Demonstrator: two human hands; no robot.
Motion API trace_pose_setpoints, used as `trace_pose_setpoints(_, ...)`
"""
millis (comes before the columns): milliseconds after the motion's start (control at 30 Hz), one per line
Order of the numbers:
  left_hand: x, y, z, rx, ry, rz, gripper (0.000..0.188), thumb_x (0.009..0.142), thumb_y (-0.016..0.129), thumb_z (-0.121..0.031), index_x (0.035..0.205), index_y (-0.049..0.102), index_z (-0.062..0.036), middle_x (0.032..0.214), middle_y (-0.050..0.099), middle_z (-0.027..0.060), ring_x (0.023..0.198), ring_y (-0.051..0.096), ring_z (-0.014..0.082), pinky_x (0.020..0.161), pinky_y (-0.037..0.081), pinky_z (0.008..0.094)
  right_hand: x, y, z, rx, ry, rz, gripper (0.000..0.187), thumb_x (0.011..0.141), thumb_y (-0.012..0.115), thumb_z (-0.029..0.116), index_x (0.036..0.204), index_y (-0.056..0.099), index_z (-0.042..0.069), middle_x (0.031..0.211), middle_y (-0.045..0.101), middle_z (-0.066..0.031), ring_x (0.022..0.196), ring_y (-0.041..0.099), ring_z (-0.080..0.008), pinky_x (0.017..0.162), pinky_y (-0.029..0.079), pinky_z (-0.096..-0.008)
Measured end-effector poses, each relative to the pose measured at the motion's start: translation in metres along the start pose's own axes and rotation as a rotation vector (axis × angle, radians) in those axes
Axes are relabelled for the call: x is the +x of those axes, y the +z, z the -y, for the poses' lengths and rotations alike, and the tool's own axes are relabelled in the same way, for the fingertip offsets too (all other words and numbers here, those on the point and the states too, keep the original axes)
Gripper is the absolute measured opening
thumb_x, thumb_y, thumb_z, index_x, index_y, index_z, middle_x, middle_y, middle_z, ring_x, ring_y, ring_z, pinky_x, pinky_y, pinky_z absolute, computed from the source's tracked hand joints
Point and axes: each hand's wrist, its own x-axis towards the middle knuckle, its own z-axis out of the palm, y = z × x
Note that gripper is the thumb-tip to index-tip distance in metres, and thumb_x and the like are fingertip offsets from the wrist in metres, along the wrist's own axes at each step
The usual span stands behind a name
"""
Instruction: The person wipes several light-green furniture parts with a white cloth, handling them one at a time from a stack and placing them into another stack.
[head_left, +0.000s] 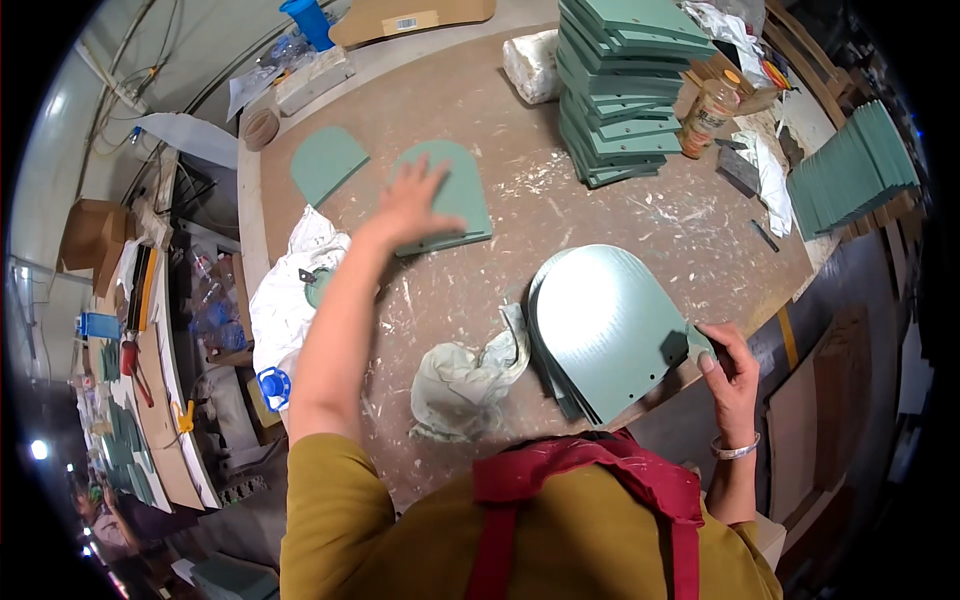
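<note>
My left hand [415, 205] is stretched out with its fingers spread, over a green arch-shaped panel [455, 180] lying flat on the table. Another green arched panel [328, 162] lies to its left. In front of me, near the table's front edge, sits a small stack of green arched panels [600, 320]; the top one is glossy and has small holes along its straight edge. My right hand [735, 375] is closed at the right corner of this stack, pinching a small flat green piece [699, 345] between thumb and fingers. Its exact kind cannot be made out.
Crumpled white cloths [465, 385] lie beside the stack and at the table's left edge. A tall pile of green panels [620, 95] stands at the back, beside an orange-capped bottle [710, 112]. More panels [855, 170] stand in a row at the right. A blue cup [308, 22] is far left.
</note>
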Motion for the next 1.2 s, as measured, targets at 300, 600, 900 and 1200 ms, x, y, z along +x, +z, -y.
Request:
trace_pose_setpoints(300,-0.045,0.04,-0.04,-0.004,-0.033,-0.295,0.084,0.079,0.079,-0.037,0.151,0.039,-0.0195,0.157,0.032,0.0168,0.141,0.034,0.0419,0.111,0.03,0.0606,0.018,0.005,0.01,0.08,-0.042,0.154,0.035,0.089,0.066,0.005,0.123,0.062,-0.004,0.111,0.056,-0.0061,0.1,0.055,-0.0142,0.088,0.043,-0.0255)
trace_pose_setpoints(600,-0.163,-0.046,0.072,-0.23,-0.457,-0.712,0.024,0.092,0.062,-0.018,0.107,0.069,-0.0016,0.104,0.067,0.0174,0.097,0.063,0.0381,0.085,0.049,0.0433,0.087,0.05,0.051,0.263,0.07,0.45,0.043,0.093,0.062,0.009,0.133,0.053,-0.006,0.119,0.062,-0.0104,0.108,0.061,-0.0192,0.097,0.048,-0.0312)
trace_pose_setpoints(900,-0.187,0.003,0.094,-0.263,-0.651,-0.624,0.021,0.088,0.069,-0.022,0.096,0.071,-0.0025,0.095,0.066,0.019,0.091,0.065,0.0372,0.08,0.051,0.0447,0.129,0.16,0.049,0.888,0.573,1.072,0.036,0.105,0.048,0.019,0.128,0.052,-0.008,0.117,0.062,-0.0221,0.102,0.067,-0.0318,0.093,0.056,-0.04)
trace_pose_setpoints(1200,-0.199,0.03,0.089,-0.718,-0.767,-0.827,0.021,0.086,0.072,-0.021,0.094,0.071,-0.0014,0.083,0.072,0.0142,0.078,0.07,0.0272,0.072,0.052,0.0352,0.157,0.232,0.077,0.155,0.135,1.137,0.046,0.095,0.067,0.016,0.136,0.053,-0.001,0.118,0.064,-0.008,0.101,0.064,-0.0171,0.09,0.053,-0.0305)
